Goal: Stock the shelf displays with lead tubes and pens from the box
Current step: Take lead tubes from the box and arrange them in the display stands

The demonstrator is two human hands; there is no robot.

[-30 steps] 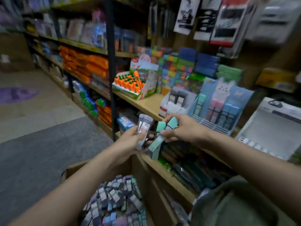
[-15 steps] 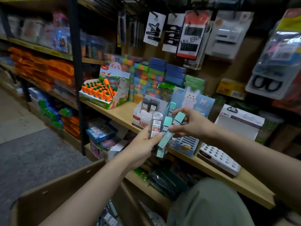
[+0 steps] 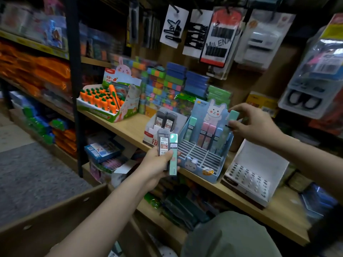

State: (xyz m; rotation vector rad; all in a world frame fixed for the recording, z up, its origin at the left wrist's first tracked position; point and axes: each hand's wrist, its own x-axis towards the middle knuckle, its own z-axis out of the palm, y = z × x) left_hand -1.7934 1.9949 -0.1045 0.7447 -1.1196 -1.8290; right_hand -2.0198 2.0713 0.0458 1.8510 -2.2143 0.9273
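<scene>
Mint-green and grey, two lead tubes stand upright in our left hand [image 3: 157, 164], whose fingers curl round them from below: a grey lead tube [image 3: 163, 143] with a red and white label, and just beside it, touching, a mint-green lead tube [image 3: 173, 154]. We hold the pair in front of the wooden shelf [image 3: 130, 127], near its front edge, before two display boxes.

Our right hand [image 3: 254, 125] reaches over the blue bunny display box [image 3: 202, 164] and pinches a second mint-green tube [image 3: 233, 117] between thumb and fingers, at the right end of the back row. That row already carries upright tubes in green, pink and blue [image 3: 206, 134]; the slotted grid in front of them shows open slots.

Left of the bunny box and touching it sits a white display box [image 3: 150, 135] with two more grey tubes [image 3: 165, 120] standing in it. Farther left along the shelf we see a tray of orange carrot-shaped pens [image 3: 100, 101]. To the right, near the front edge, stands a white box with round holes [image 3: 248, 180], its lid raised.

At the lower left, the brown rim of a cardboard box [image 3: 46, 221] shows beneath our left forearm; its contents are largely hidden.
</scene>
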